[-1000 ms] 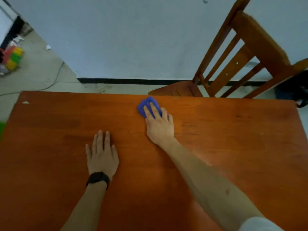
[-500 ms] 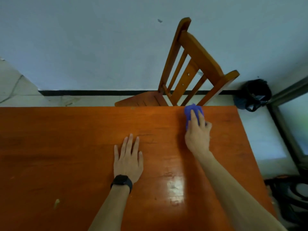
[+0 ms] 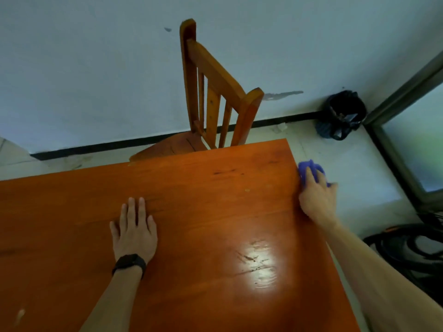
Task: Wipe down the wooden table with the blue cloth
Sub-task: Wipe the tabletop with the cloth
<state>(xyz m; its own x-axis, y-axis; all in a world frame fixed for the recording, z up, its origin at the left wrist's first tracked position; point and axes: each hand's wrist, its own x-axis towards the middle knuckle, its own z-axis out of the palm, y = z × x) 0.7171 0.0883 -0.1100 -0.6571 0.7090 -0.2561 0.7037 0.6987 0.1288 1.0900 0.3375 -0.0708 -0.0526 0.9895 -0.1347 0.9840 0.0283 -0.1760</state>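
The wooden table (image 3: pixel 215 202) fills the lower left of the head view, with a bright glare patch on its near right part. My right hand (image 3: pixel 316 200) is at the table's right edge, mostly past it, and its fingers wrap over the bunched blue cloth (image 3: pixel 303 169), which hangs beyond the edge over the floor. My left hand (image 3: pixel 134 233) rests flat on the tabletop, fingers straight, with a black watch on the wrist. A few pale specks lie on the wood near the far right and near left.
A wooden chair (image 3: pixel 211 92) stands at the table's far side against the pale wall. A black-lined bin (image 3: pixel 342 116) sits in the corner. Dark coiled cables (image 3: pixel 407 250) lie on the floor to the right, below a glass door frame (image 3: pixel 407 92).
My right hand swept the blue cloth rightwards along the far part of the table to and past the right edge. The view turned right with it. My left hand stayed flat.
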